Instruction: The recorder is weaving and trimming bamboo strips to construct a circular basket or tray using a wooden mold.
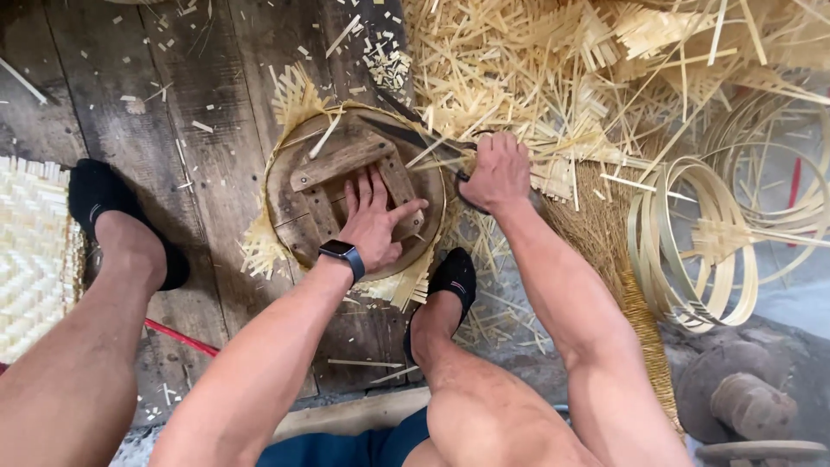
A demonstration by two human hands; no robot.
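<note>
Here the left hand [373, 227] lies spread flat on the round wooden form [346, 195], while the right hand [494, 173] — just beside its rim — grips dark shears [415, 137] pointing up-left along that edge.

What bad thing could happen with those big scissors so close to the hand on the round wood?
The shears in the right hand cut along the edge of the round wooden form, and the left hand presses flat on it not far off, so a slip might nick a finger. The feet wear only thin black shoes among sharp bamboo offcuts, which could poke them.
</note>
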